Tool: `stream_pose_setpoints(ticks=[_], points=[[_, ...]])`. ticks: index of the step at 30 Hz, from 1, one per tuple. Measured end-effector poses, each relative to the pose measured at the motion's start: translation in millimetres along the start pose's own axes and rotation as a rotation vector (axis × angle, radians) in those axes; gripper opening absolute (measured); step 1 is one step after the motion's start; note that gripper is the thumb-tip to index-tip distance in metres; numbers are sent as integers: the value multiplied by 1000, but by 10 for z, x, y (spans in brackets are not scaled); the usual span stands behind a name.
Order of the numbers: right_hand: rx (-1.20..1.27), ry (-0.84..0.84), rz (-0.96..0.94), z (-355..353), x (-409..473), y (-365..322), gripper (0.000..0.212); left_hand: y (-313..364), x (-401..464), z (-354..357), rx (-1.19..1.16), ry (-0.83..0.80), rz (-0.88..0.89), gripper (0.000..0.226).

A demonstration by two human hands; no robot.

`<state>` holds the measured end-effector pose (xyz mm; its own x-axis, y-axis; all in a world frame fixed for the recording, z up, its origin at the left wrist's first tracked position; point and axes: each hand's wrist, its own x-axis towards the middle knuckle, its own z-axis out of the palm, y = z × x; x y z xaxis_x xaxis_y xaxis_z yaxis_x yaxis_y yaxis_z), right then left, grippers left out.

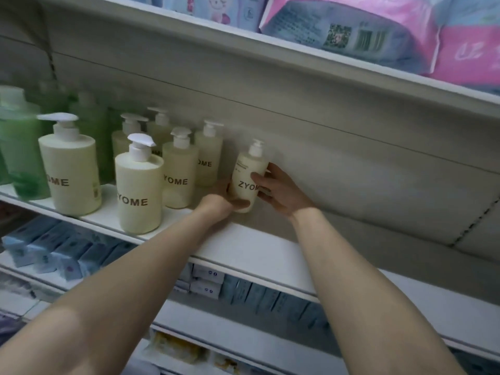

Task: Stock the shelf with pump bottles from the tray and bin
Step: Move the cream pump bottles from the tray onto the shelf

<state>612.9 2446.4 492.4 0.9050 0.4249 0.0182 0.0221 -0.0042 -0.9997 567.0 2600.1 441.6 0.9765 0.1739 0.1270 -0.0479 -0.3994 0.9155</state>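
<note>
The pale yellow pump bottle [247, 180] stood with its long axis nearly upright, leaning a little to the right at the top, its white pump head pointing up and toward the shelf's back wall [351, 163]. Its label faced the person, the letters "ZYOM" readable and the rest covered by fingers. Its base sat at or just above the white shelf [243, 247]; the left hand hid the spot where they would meet, so I could not tell whether it was touching.

Both hands were closed on it. The left hand [219, 201] cupped the lower left side and the bottom, its grip pressed around the base. The right hand [278, 192] wrapped the right side, thumb across the front by the label and fingers behind, pinching the bottle at mid-height. The bottle lay between the two palms.

Just left of that bottle stood a cluster of pump bottles [180, 171] of the same pale colour, labels reading "YOME" where neighbours cut them off. Further left of it were green bottles [21, 155], blurred and partly out of view. Above it, pink and blue packs [351, 28] rested on the upper shelf, too blurred to read. Below it, small boxes [205, 281] filled a lower shelf.
</note>
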Motion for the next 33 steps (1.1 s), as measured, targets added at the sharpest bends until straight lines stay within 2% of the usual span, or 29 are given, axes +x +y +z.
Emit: stream_pose_setpoints(ticks=[9,19,24,28,33], points=[[-22,-16,-9,-52,335,44,59,-5,355,103,101,161,33,59],[-23,74,-11,34,557,105,65,-22,464,100,82,191,63,53],[-37,140,16,74,489,122,58,-20,410,84,166,156,37,46],[-83,214,44,156,350,194,62,47,252,63,255,111,0,52],[-53,288,49,321,12,191,53,87,-163,-23,116,111,15,49]])
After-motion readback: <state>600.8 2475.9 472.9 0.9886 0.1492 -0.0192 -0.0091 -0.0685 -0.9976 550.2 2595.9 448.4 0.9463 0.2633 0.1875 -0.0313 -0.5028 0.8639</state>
